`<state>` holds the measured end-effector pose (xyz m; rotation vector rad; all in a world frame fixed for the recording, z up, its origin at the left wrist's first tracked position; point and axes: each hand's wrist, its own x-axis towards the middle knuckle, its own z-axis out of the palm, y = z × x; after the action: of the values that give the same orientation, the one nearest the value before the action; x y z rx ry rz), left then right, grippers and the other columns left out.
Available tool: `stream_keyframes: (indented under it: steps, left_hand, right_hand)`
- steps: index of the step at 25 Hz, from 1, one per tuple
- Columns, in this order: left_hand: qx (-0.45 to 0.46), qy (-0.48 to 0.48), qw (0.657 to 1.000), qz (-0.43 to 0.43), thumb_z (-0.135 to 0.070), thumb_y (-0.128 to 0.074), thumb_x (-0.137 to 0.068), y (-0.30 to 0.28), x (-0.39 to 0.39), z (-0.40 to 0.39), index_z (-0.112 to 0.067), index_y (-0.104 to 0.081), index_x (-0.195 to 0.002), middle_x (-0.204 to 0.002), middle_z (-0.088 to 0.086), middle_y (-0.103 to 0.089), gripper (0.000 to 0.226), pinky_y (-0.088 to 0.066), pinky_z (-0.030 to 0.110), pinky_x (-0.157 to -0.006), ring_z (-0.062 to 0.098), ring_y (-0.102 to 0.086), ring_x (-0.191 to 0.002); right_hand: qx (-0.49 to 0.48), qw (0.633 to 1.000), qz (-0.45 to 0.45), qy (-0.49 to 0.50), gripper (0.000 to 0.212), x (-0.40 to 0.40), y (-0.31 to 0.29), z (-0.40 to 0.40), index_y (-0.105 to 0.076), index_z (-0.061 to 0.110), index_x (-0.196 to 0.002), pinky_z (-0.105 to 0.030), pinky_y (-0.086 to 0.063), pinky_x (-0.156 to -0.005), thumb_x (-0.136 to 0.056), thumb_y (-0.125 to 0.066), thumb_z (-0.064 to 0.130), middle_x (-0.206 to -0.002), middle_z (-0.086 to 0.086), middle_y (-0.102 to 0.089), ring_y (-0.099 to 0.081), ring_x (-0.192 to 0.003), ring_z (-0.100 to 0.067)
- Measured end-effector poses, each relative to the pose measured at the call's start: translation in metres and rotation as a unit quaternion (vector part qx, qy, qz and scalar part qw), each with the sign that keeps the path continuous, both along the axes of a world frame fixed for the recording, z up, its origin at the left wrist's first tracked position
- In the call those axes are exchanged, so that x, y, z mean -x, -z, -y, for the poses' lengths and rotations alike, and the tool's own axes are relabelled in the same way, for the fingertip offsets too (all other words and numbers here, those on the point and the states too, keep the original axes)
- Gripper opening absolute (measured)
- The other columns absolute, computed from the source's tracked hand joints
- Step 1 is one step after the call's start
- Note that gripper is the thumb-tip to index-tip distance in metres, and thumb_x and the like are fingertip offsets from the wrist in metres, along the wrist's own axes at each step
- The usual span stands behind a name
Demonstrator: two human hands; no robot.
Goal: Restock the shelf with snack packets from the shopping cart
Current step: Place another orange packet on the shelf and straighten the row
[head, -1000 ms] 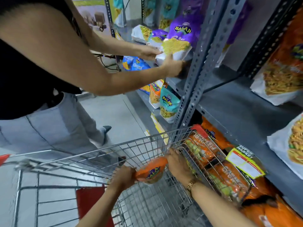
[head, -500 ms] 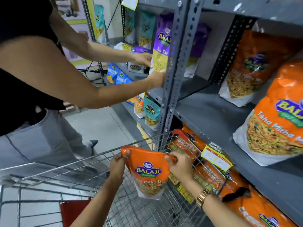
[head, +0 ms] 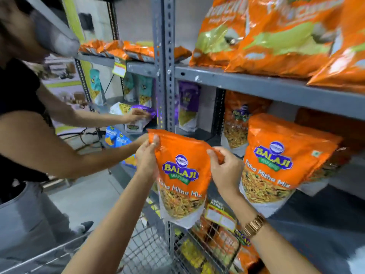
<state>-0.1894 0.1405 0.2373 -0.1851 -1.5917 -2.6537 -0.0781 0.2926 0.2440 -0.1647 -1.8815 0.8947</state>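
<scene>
I hold an orange Balaji Tikha Mitha Mix packet [head: 182, 175] upright in front of the grey shelf upright [head: 165, 76]. My left hand [head: 147, 159] pinches its top left corner and my right hand [head: 225, 169] grips its top right edge. The wire shopping cart [head: 150, 252] is below, with more packets at its right side. A matching orange packet [head: 276, 163] stands on the middle shelf [head: 325, 218] just to the right, with another behind it.
Another person in a black top stands at left, both hands on purple and white packets [head: 138, 113] in the neighbouring bay. Large orange bags [head: 276, 36] fill the upper shelf [head: 256, 86]. Yellow price tags [head: 119, 69] hang from shelf edges.
Both my hands have lifted the orange packet out of the cart up to middle-shelf height. My view has tilted upward toward the shelves.
</scene>
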Motion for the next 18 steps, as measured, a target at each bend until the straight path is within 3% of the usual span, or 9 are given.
stream_keyframes:
  steps: [6,10,13,16,18]
  left_hand:
    - [-0.022,0.063,0.997,-0.027,-0.026,-0.057,-0.087,-0.050,0.038,-0.070,-0.015,-0.055,-0.065,-0.044,-0.005,-0.066,0.025,-0.053,0.020,-0.042,0.007,-0.063,-0.044]
    - [0.000,0.095,0.995,0.001,-0.032,-0.056,-0.087,-0.038,0.053,-0.104,-0.018,-0.054,-0.063,-0.051,-0.003,-0.064,0.028,-0.055,0.024,-0.047,0.013,-0.062,-0.051]
    - [0.008,0.104,0.994,0.015,-0.036,-0.052,-0.089,-0.026,0.055,-0.119,-0.018,-0.053,-0.063,-0.047,-0.006,-0.063,0.031,-0.053,0.021,-0.043,0.010,-0.061,-0.047]
    - [0.086,0.119,0.989,0.002,-0.046,-0.048,-0.088,-0.018,0.056,-0.122,-0.018,-0.057,-0.089,-0.073,-0.004,-0.070,0.030,-0.055,0.022,-0.048,0.010,-0.069,-0.063]
    - [0.138,0.148,0.979,-0.010,-0.059,-0.041,-0.083,0.002,0.052,-0.119,-0.020,-0.054,-0.107,-0.091,-0.005,-0.071,0.047,-0.055,0.020,-0.052,0.011,-0.070,-0.076]
  right_hand:
    - [-0.024,0.996,-0.014,0.082,0.015,0.016,-0.044,-0.052,-0.069,0.005,-0.086,-0.018,-0.032,-0.045,-0.087,-0.063,0.019,-0.067,-0.012,-0.072,-0.053,-0.053,-0.013]
    - [-0.016,0.994,-0.003,0.111,0.019,0.024,-0.033,-0.067,-0.068,0.005,-0.093,-0.013,-0.026,-0.042,-0.089,-0.060,0.021,-0.066,-0.013,-0.071,-0.051,-0.051,-0.011]
    - [0.011,0.993,0.005,0.118,0.018,0.028,-0.021,-0.070,-0.068,0.006,-0.096,-0.011,-0.025,-0.044,-0.088,-0.060,0.021,-0.068,-0.012,-0.072,-0.051,-0.052,-0.009]
    - [0.075,0.994,0.024,0.080,0.027,0.032,-0.010,-0.073,-0.057,0.014,-0.108,-0.012,-0.035,-0.049,-0.086,-0.062,0.028,-0.083,0.001,-0.064,-0.057,-0.065,-0.011]
    - [0.143,0.984,0.104,0.034,0.041,0.032,0.009,-0.072,-0.044,0.020,-0.111,-0.014,-0.040,-0.051,-0.081,-0.067,0.035,-0.093,0.006,-0.057,-0.061,-0.078,-0.015]
